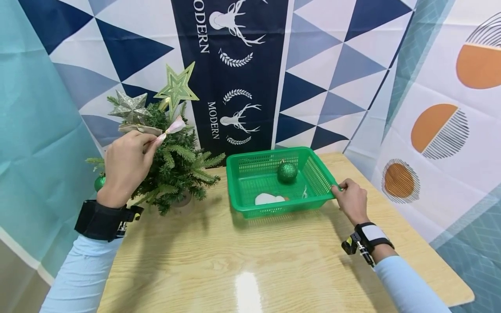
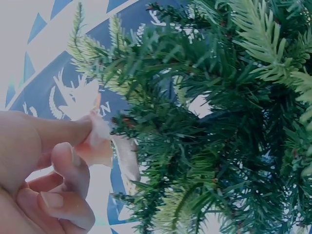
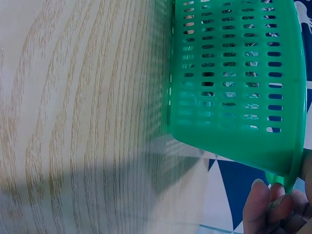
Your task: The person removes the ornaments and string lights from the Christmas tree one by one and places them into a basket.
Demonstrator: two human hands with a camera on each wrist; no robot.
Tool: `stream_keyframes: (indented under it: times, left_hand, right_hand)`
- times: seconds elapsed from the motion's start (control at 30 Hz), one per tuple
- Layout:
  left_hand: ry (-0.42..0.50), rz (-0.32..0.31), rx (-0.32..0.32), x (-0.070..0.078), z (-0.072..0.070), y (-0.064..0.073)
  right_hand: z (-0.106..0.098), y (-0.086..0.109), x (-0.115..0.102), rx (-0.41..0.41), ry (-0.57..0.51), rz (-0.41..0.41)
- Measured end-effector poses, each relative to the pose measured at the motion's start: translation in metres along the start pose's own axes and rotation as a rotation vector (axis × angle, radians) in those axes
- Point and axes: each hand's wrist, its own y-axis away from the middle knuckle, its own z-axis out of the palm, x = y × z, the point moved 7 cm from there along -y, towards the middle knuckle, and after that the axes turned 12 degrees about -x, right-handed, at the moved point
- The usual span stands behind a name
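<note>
My left hand [image 1: 127, 163] pinches a pale pink ribbon-like ornament [image 1: 175, 125] with a gold tie, between thumb and forefinger. It is held against the upper branches of a small artificial Christmas tree [image 1: 178, 174]; whether it is fastened there I cannot tell. A flat beige piece [image 1: 141, 129] shows just behind the fingers. At the right, my right hand [image 1: 352, 201] grips the near right corner of a green plastic basket [image 1: 328, 171]. Inside the basket lie a glittery green ball [image 1: 287, 172], a white flat ornament [image 1: 268, 199] and a small whitish piece [image 1: 304, 192].
The tree bears a silver star [image 1: 131, 106], a larger pale green star [image 1: 178, 89] on top and a green ball [image 1: 99, 181] low on the left. Tree and basket stand on a wooden table [image 1: 219, 261]. Patterned cloth [image 1: 313, 65] hangs close behind.
</note>
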Motion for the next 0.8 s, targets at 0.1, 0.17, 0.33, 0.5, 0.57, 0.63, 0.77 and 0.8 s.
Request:
stream_keyframes:
  times: [0.1, 0.17, 0.33, 0.5, 0.57, 0.63, 0.77, 0.8]
  left_hand:
    - [0.019, 0.024, 0.043, 0.005, -0.005, 0.001]
    - [0.026, 0.034, 0.052, 0.008, -0.007, 0.001]
    - [0.032, 0.051, 0.058, 0.016, -0.009, 0.003]
    - [0.031, 0.073, 0.069, 0.024, -0.007, 0.004]
    - [0.035, 0.082, 0.073, 0.028, -0.005, 0.005]
    - [0.043, 0.094, 0.069, 0.031, -0.002, 0.006]
    - [0.042, 0.119, 0.063, 0.038, 0.003, 0.007]
    - [0.043, 0.126, 0.063, 0.040, 0.004, 0.007]
  right_hand:
    - [0.000, 0.000, 0.000, -0.001, 0.000, 0.006]
    - [0.000, 0.000, 0.000, -0.005, 0.000, 0.011]
    - [0.000, -0.001, -0.001, -0.011, -0.002, 0.008]
    - [-0.001, 0.000, -0.002, -0.010, -0.002, 0.006]
    - [-0.001, 0.000, -0.002, -0.009, -0.002, 0.005]
    - [-0.001, 0.000, -0.002, -0.009, -0.003, 0.002]
    - [0.000, -0.001, -0.003, -0.010, -0.001, -0.002]
    - [0.000, -0.001, -0.003, -0.009, 0.002, 0.000]
